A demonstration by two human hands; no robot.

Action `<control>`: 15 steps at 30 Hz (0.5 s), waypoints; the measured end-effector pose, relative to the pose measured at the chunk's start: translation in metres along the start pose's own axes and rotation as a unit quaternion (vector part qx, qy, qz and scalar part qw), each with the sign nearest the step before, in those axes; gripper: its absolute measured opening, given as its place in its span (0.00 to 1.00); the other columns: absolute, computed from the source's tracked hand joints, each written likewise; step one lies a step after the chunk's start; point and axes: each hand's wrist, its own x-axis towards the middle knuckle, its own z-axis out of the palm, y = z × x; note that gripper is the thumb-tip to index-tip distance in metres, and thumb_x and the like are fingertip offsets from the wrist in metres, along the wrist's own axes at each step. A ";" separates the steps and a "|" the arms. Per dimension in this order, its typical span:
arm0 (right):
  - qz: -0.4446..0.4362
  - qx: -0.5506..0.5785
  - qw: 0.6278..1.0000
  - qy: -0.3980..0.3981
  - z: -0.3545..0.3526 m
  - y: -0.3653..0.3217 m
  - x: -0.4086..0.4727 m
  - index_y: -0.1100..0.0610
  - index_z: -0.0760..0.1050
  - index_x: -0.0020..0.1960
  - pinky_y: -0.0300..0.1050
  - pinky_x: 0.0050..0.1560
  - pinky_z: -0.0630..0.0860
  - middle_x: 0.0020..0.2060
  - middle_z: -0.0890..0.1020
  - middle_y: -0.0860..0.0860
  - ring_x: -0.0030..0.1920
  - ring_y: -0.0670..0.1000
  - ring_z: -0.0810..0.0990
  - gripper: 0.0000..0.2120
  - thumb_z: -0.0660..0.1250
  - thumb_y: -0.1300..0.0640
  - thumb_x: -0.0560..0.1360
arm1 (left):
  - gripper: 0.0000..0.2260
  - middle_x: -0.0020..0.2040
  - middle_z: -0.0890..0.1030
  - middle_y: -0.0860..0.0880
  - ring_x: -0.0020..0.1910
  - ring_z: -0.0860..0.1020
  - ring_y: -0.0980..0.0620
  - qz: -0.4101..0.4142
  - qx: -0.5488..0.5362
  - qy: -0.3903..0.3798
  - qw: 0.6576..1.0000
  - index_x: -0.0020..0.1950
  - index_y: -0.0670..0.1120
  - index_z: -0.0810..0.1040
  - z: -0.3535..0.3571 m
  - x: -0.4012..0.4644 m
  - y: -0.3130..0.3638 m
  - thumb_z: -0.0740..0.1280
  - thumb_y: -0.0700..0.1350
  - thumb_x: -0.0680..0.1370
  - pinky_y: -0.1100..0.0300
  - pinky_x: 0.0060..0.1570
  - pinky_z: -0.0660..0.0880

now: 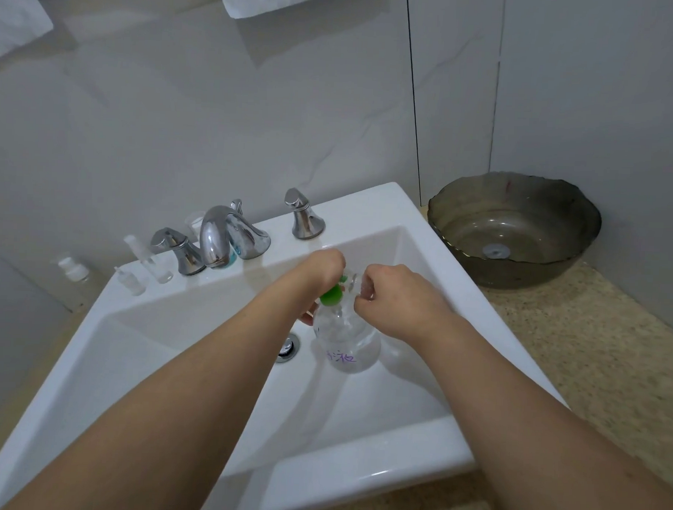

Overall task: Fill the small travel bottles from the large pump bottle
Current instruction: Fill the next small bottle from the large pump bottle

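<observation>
On the left, 3 small travel bottles (144, 265) wait on the sink (367, 206) rim beside the tap (217, 235), near enough to reach. In the middle, the big pump bottle (345, 339) is held over the basin, likely so drips fall in the sink. The left hand (319, 271) sits on the green pump top (331, 294); its fingers curl down on it, ready to press, I think. The right hand (394, 299) pinches something small and clear at the spout, maybe a travel bottle; I cannot tell. A brown bowl (513, 238) sits on the worktop (590, 359), far right.
</observation>
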 end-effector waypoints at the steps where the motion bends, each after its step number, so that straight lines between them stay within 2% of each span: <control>1: -0.003 0.001 1.000 0.004 0.000 0.000 0.000 0.53 0.73 0.46 0.46 0.44 0.75 0.45 0.79 0.50 0.44 0.54 0.77 0.04 0.64 0.52 0.74 | 0.12 0.45 0.75 0.41 0.45 0.76 0.40 -0.003 0.005 -0.003 1.000 0.44 0.41 0.70 -0.001 -0.001 0.001 0.53 0.45 0.81 0.43 0.55 0.78; 4: -0.016 0.003 1.000 0.021 -0.002 -0.002 -0.001 0.54 0.75 0.48 0.47 0.46 0.77 0.45 0.81 0.51 0.44 0.55 0.78 0.06 0.65 0.52 0.74 | 0.16 0.55 0.77 0.38 0.50 0.79 0.37 -0.022 0.022 -0.028 0.999 0.56 0.37 0.74 -0.009 -0.001 0.002 0.53 0.47 0.80 0.39 0.56 0.78; 5: -0.018 0.005 0.999 0.028 -0.003 -0.003 -0.001 0.54 0.75 0.48 0.48 0.46 0.77 0.45 0.81 0.51 0.45 0.55 0.79 0.07 0.64 0.52 0.73 | 0.18 0.55 0.78 0.39 0.50 0.78 0.37 -0.025 0.022 -0.044 0.999 0.59 0.38 0.74 -0.012 0.000 0.002 0.54 0.49 0.80 0.37 0.57 0.77; 7: -0.021 0.007 0.999 0.041 -0.004 -0.004 -0.001 0.53 0.75 0.48 0.47 0.47 0.76 0.46 0.81 0.50 0.45 0.55 0.79 0.07 0.64 0.52 0.73 | 0.20 0.52 0.77 0.41 0.50 0.76 0.37 -0.033 0.012 -0.085 0.996 0.56 0.39 0.75 -0.018 -0.001 0.005 0.55 0.54 0.81 0.33 0.60 0.73; 9: -0.024 0.006 0.998 0.050 -0.005 -0.004 -0.001 0.53 0.75 0.49 0.47 0.47 0.76 0.46 0.81 0.50 0.45 0.55 0.79 0.07 0.64 0.51 0.74 | 0.23 0.55 0.77 0.41 0.54 0.76 0.36 -0.046 -0.003 -0.122 0.991 0.52 0.41 0.76 -0.023 -0.001 0.008 0.56 0.60 0.80 0.29 0.62 0.69; 12: -0.025 0.010 0.998 0.051 -0.006 -0.004 -0.002 0.53 0.75 0.49 0.48 0.47 0.76 0.47 0.81 0.50 0.46 0.55 0.79 0.07 0.64 0.51 0.74 | 0.27 0.63 0.76 0.41 0.66 0.72 0.34 -0.055 -0.011 -0.133 0.990 0.57 0.41 0.76 -0.023 0.002 0.008 0.58 0.64 0.77 0.26 0.61 0.67; 15: -0.024 0.012 0.999 0.042 -0.006 -0.004 -0.002 0.53 0.75 0.49 0.48 0.47 0.76 0.47 0.81 0.50 0.47 0.54 0.79 0.07 0.64 0.51 0.75 | 0.29 0.65 0.75 0.41 0.67 0.71 0.32 -0.062 -0.002 -0.117 0.991 0.66 0.40 0.72 -0.021 0.003 0.008 0.57 0.63 0.79 0.25 0.60 0.69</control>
